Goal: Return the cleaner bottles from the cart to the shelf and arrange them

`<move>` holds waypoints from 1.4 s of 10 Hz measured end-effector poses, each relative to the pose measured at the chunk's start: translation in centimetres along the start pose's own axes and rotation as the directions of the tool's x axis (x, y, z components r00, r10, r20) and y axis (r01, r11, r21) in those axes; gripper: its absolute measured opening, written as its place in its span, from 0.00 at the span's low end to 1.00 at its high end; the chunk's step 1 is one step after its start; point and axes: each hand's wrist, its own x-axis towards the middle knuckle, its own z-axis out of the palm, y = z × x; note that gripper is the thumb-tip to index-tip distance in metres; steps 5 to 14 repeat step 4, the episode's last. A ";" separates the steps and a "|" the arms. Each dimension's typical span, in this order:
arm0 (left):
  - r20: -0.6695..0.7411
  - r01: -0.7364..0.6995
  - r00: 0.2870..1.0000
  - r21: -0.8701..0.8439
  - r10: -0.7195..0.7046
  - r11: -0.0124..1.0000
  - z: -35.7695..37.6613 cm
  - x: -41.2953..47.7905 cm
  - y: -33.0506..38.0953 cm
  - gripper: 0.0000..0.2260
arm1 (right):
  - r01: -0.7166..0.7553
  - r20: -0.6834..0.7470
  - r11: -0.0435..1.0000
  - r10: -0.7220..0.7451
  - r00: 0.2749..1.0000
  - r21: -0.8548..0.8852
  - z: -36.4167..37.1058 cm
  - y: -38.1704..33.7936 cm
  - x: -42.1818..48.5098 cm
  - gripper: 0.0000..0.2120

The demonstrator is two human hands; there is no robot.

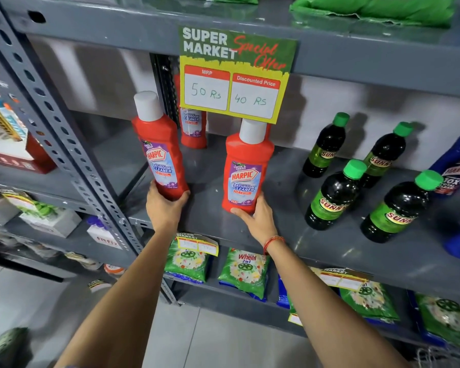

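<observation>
Two red Harpic bathroom cleaner bottles with white caps are held at the grey shelf (pixel 205 181). My left hand (pixel 165 205) grips the base of the left bottle (pixel 158 152), which tilts left near the shelf's front edge. My right hand (pixel 255 216) holds the bottom of the right bottle (pixel 246 171), upright on the shelf board. A third red Harpic bottle (pixel 193 128) stands at the back, partly hidden behind the price sign. The cart is out of view.
A "Super Market Special Offer" price sign (pixel 234 75) hangs from the shelf above. Several dark Sunny bottles with green caps (pixel 332 197) stand to the right, blue Harpic bottles (pixel 457 168) beyond them. Green Wheel detergent packs (pixel 246 272) lie below. A perforated grey upright (pixel 72 155) rises at left.
</observation>
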 end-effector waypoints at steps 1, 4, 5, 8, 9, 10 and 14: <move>0.021 -0.003 1.000 0.001 0.003 1.000 -0.1 -0.1 0.0 0.36 | 0.002 -0.019 1.000 -0.002 1.000 -0.020 -0.1 -0.1 -0.1 0.31; 0.032 -0.065 0.997 0.017 0.064 0.998 -1.5 -5.0 1.2 0.27 | 0.043 -0.214 0.999 -0.040 0.976 0.005 -5.3 -2.1 -6.2 0.23; 0.032 -0.065 0.997 0.017 0.064 0.998 -1.5 -5.0 1.2 0.27 | 0.043 -0.214 0.999 -0.040 0.976 0.005 -5.3 -2.1 -6.2 0.23; 0.032 -0.065 0.997 0.017 0.064 0.998 -1.5 -5.0 1.2 0.27 | 0.043 -0.214 0.999 -0.040 0.976 0.005 -5.3 -2.1 -6.2 0.23; 0.032 -0.065 0.997 0.017 0.064 0.998 -1.5 -5.0 1.2 0.27 | 0.043 -0.214 0.999 -0.040 0.976 0.005 -5.3 -2.1 -6.2 0.23; 0.032 -0.065 0.997 0.017 0.064 0.998 -1.5 -5.0 1.2 0.27 | 0.043 -0.214 0.999 -0.040 0.976 0.005 -5.3 -2.1 -6.2 0.23; 0.032 -0.065 0.997 0.017 0.064 0.998 -1.5 -5.0 1.2 0.27 | 0.043 -0.214 0.999 -0.040 0.976 0.005 -5.3 -2.1 -6.2 0.23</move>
